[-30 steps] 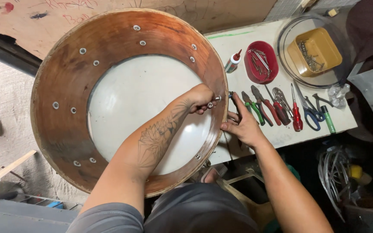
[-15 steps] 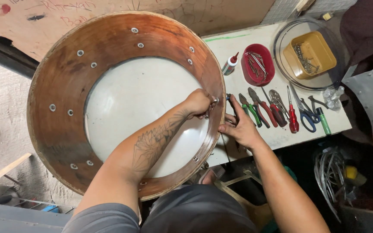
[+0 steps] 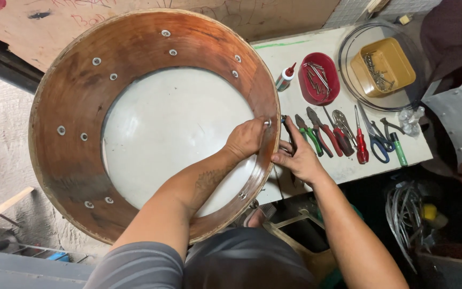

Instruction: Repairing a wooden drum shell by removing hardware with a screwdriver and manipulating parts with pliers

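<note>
Left hand (image 3: 246,139) curled inside drum shell (image 3: 70,101), right hand (image 3: 295,158) outside

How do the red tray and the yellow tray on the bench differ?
The red tray is oval and stands directly on the white bench; the yellow tray is squarish and sits inside a round clear lid or hoop. The red tray lies nearer the drum shell. Both hold small metal hardware.

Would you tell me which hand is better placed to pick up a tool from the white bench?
Probably the right hand: it rests outside the round wooden drum shell, beside the green-handled pliers. The left hand is inside, at a screw.
</note>
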